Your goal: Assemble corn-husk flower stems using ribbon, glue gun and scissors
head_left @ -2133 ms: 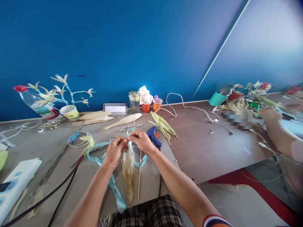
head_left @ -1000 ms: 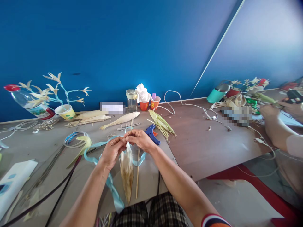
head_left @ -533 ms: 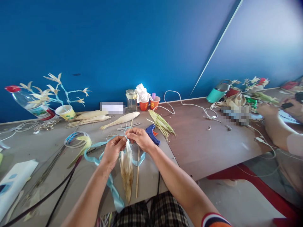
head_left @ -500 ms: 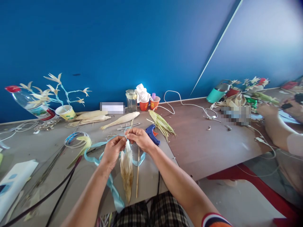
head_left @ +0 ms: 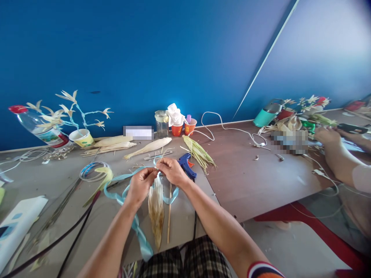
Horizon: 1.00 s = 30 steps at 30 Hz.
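My left hand (head_left: pixel 143 183) and my right hand (head_left: pixel 171 170) meet fingertip to fingertip above the table's near part, both pinching the top of a dried corn husk (head_left: pixel 156 216). The husk hangs down from them, pale above and brown below. A light blue ribbon (head_left: pixel 141 235) loops around and behind the hands and trails to the table edge. What exactly lies between the fingertips is too small to tell. Just right of the husk lies a thin stick (head_left: pixel 169 218). Beyond my right hand is a blue glue gun (head_left: pixel 187 166).
Husks (head_left: pixel 149 146), a glass jar (head_left: pixel 162 123) and red paper cups (head_left: pixel 190 126) stand or lie at the back. Husk flowers in a yellow cup (head_left: pixel 81 138) and a bottle (head_left: pixel 43 129) are at left. Another person's hands (head_left: pixel 329 139) work at far right.
My hands keep their pinch and have shifted very slightly, with the fingertips closer together. At far right, the other person's farther hand has moved, and a dark tool now shows there.
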Available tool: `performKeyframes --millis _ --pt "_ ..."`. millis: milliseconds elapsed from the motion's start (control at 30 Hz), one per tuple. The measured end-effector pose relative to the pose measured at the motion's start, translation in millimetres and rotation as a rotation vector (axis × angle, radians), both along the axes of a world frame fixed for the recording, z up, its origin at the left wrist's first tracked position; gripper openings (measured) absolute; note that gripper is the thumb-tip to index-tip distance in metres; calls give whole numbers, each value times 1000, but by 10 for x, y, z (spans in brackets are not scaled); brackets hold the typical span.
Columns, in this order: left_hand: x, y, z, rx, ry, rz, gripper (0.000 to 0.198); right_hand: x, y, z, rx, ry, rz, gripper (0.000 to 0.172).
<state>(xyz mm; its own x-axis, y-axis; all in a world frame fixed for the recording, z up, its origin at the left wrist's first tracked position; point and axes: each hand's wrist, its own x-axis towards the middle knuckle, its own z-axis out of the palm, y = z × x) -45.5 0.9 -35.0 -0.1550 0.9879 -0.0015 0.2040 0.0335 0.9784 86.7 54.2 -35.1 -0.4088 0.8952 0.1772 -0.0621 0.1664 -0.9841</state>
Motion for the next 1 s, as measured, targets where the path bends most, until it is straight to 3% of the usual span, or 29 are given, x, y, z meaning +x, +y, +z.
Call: performKeyframes --millis 200,433,700,867,1000 --pt "-3 11 -23 58 157 37 22 0 6 -11 -6 14 -15 19" --pt "-30 -1 -25 61 106 49 27 -14 -23 7 -144 77 106 23" --pt "-23 12 -65 57 112 57 27 -91 -13 -79 -145 74 -5 14" --pt "-16 5 -39 52 128 56 27 -74 -15 -40 -171 91 15 19" --pt "-14 9 -37 81 151 64 25 -106 -29 -75 -195 89 -92 25"
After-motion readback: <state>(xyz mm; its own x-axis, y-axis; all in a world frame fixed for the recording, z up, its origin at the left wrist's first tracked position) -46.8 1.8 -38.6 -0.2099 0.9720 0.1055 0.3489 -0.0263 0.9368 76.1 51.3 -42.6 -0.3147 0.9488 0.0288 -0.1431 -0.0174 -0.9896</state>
